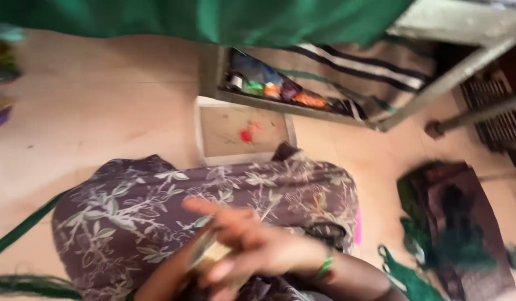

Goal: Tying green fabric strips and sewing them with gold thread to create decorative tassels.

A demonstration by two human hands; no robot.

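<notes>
- both hands are bunched together low in the middle of the frame, over a lap covered in purple floral fabric (130,212)
- the right hand (258,245), the one with the green bangle (325,266), has its fingers curled round a small pale tan object (210,255), one finger sticking out toward the left
- the left hand (174,273) comes up from the bottom edge under it, mostly covered, so I can't tell how it's gripping
- how far along? honestly looks mid-way to me, whatever's being handled is in hand and nothing looks set down as finished
- the whole shot is motion-blurred, so what the tan thing is I can't say
- upper middle: a white-framed tray (199,134) with a red smear, and behind it a shelf of coloured bits (269,86), too smeared to identify
- right side: dark and green cloth (453,228) on the floor, cut off at the edge
</notes>
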